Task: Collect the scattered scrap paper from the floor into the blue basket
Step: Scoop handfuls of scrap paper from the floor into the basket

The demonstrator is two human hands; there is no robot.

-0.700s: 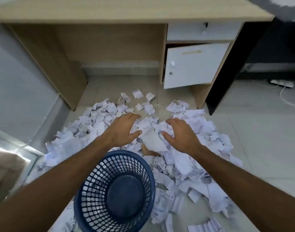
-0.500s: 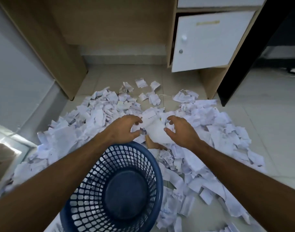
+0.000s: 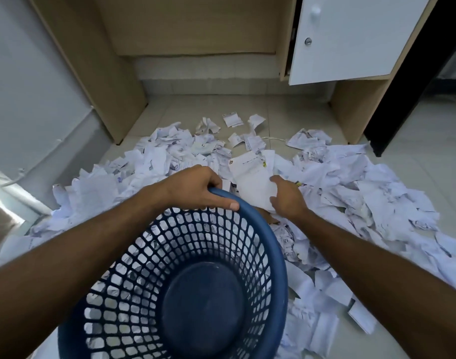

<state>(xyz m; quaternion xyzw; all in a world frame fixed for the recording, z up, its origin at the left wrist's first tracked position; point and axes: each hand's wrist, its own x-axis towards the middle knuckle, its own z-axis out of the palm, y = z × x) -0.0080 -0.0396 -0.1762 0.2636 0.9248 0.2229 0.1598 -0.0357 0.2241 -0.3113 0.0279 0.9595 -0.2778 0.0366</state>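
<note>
A blue mesh basket (image 3: pixel 276 244) stands on the floor close in front of me, with nothing inside. My left hand (image 3: pixel 195 189) grips its far rim, thumb lying along the inside edge. Just right of the rim, my right hand (image 3: pixel 286 198) holds a large white sheet of scrap paper (image 3: pixel 250 174) lifted off the heap. A wide heap of torn and crumpled white scrap paper (image 3: pixel 364 193) covers the tiled floor from left to right beyond and beside the basket.
A wooden desk stands ahead; its left side panel (image 3: pixel 92 66) and a white cabinet door (image 3: pixel 351 37), hanging ajar, frame the kneehole. A few loose scraps (image 3: pixel 232 119) lie under the desk. Bare tile (image 3: pixel 429 130) shows at the right, a grey wall (image 3: pixel 22 86) at the left.
My left hand left the paper heap and took hold of the basket's far rim. My right hand now holds the large sheet alone. The view has dropped closer to the floor.
</note>
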